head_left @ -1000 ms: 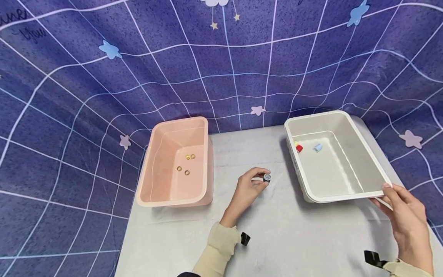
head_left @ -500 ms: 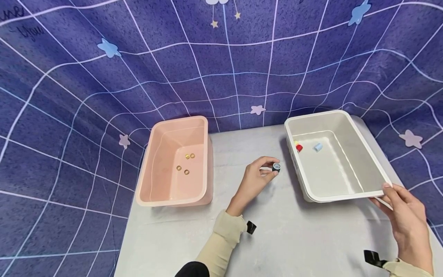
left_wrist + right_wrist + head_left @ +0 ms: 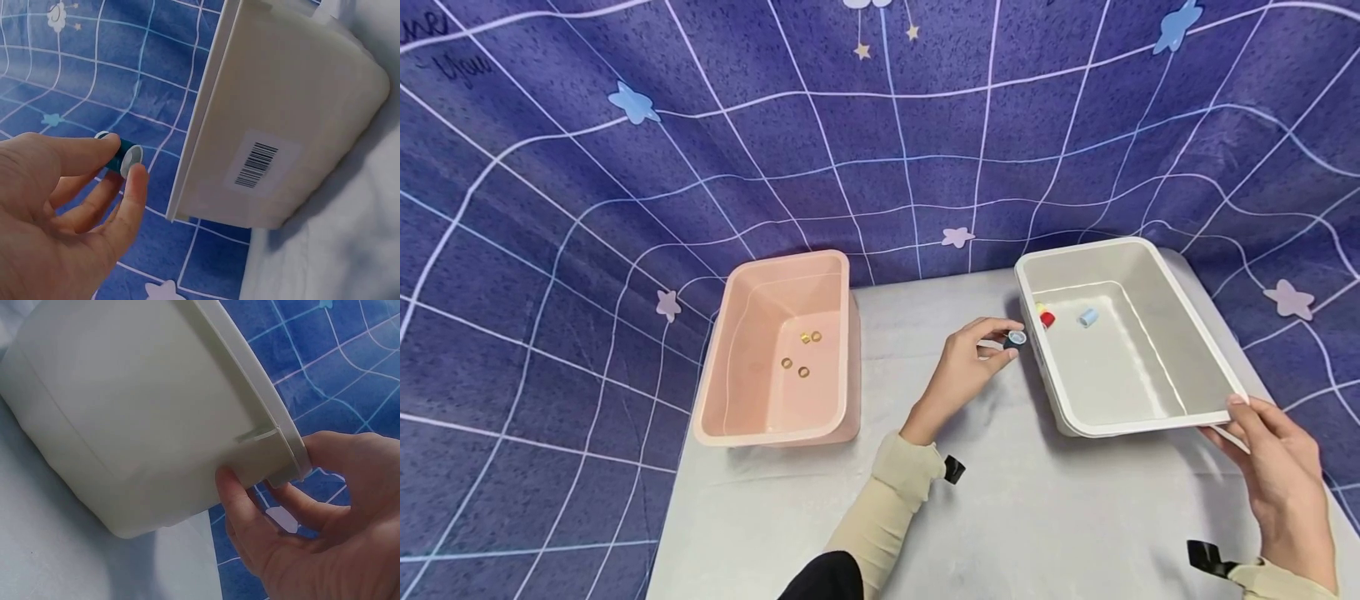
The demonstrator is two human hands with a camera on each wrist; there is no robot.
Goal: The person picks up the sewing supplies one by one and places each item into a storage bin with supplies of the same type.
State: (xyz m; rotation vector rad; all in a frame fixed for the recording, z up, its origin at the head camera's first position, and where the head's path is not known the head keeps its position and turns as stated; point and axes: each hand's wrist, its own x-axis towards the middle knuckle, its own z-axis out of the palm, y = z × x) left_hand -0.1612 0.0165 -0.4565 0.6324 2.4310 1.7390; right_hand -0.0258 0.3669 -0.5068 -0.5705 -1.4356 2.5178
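My left hand (image 3: 958, 371) pinches a small dark teal thread spool (image 3: 119, 154) with pale ends between thumb and fingers. It hovers just left of the light grey bin (image 3: 1051, 379), right at the rim in the head view. Inside that bin lie a light blue spool (image 3: 1087, 317), a red spool (image 3: 1047, 320) and a yellow one (image 3: 1041, 309), partly hidden by the near wall. My right hand (image 3: 1285, 471) grips the bin's front right corner, thumb on the rim and fingers beneath it against the outer wall.
A pink bin (image 3: 847, 367) stands to the left, with several small gold rings (image 3: 803, 372) on its floor. Both bins rest on a white-covered table (image 3: 985, 517). A blue grid-patterned curtain (image 3: 925, 125) hangs behind and along the sides. A barcode label (image 3: 255, 164) marks the grey bin's side.
My left hand has moved forward and to the right with the teal spool, from over the table to the grey bin's left rim. My right hand has stayed at the bin's corner.
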